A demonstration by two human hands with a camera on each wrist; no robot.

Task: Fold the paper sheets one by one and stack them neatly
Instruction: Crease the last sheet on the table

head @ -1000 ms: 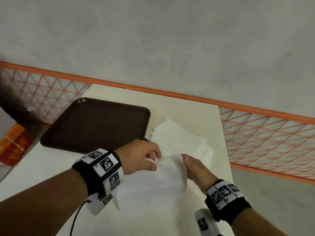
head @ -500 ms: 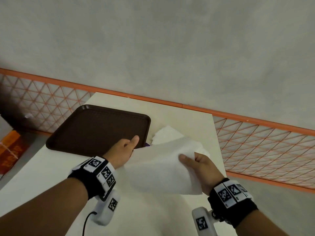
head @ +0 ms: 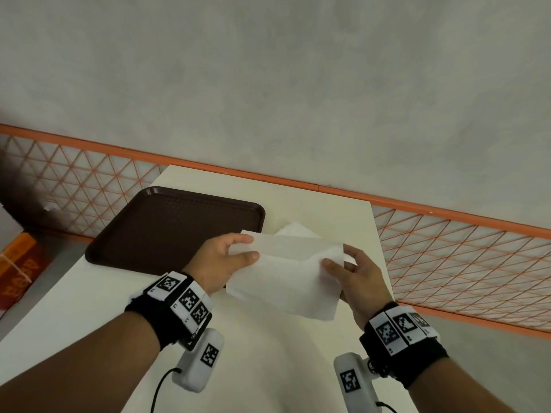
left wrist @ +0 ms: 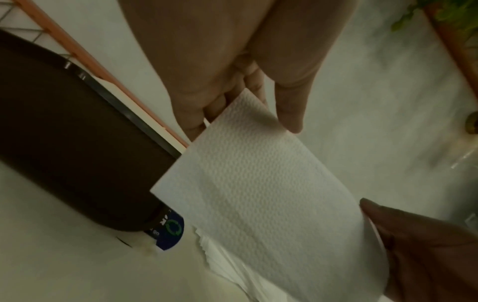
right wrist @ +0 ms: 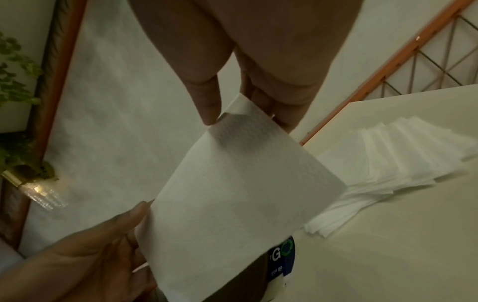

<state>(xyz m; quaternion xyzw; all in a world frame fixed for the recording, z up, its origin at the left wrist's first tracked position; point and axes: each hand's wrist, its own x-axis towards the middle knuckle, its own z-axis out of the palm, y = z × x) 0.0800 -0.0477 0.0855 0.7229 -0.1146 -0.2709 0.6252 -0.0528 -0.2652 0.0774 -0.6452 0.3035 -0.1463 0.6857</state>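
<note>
A pale table against a grey wall. One sheet, doubled over, hangs above it, its top corners pinched between thumb and fingers by the left hand and right hand. The fold looks half made; the unfolded pile behind awaits, and the tray holds nothing yet.

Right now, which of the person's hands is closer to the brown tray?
Left. The left hand pinches the paper sheet just over the brown tray's near right corner. The right hand pinches the sheet's other end, farther right, apart from the tray.
</note>
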